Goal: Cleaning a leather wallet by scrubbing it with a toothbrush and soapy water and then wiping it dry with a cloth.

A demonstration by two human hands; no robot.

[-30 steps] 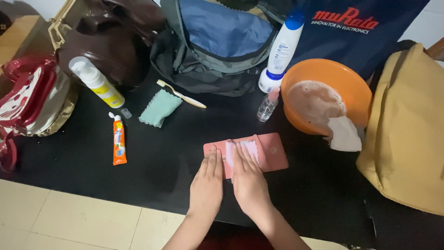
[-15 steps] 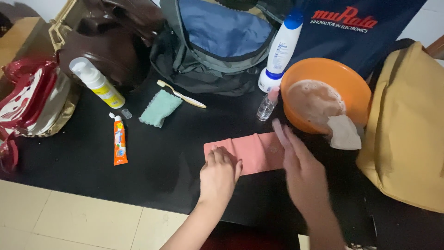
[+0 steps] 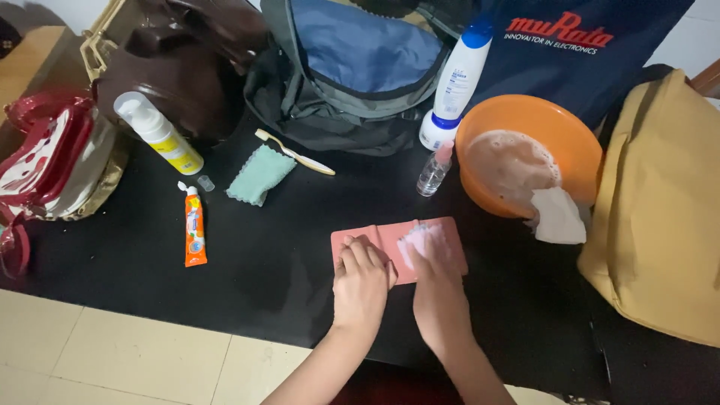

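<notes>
1. Where the things lie, a black surface (image 3: 262, 285) covers most of the view, with pale floor tiles (image 3: 112, 360) along its near edge.
2. Grey and blue backpack (image 3: 352, 75) at the far edge, unzipped; dark blue bag (image 3: 600, 67) to its right; tan bag (image 3: 660, 217) at far right.
3. Dark brown bag (image 3: 187, 67) at far left; red and clear pouch (image 3: 45, 157) in front of it, at the left edge.
4. Orange basin (image 3: 525, 120) between the backpack and the tan bag, holding cloudy foamy water. White cloth (image 3: 559, 217) hangs over its near rim.
5. White bottle with blue cap (image 3: 457, 82) stands upright just beside the basin's left edge; small clear bottle (image 3: 435, 169) in front of it.
6. Pink wallet (image 3: 390, 244) lies opened flat near the middle of the surface, just in front of the basin, white foam on its right half.
7. Left hand (image 3: 361, 281): palm down, fingers loosely curled, pressing the wallet's left half. Holds nothing.
8. Right hand (image 3: 435, 289): flat, fingers together on the foamy right half. Whether anything is under the fingers, cannot tell.
9. Left of the wallet, well apart: foam pump bottle with yellow label (image 3: 157, 135) lying tilted, teal cloth (image 3: 260, 174), toothbrush (image 3: 294, 152) touching the cloth's far corner, orange tube (image 3: 194, 229), its small cap (image 3: 205, 183) just beside.
</notes>
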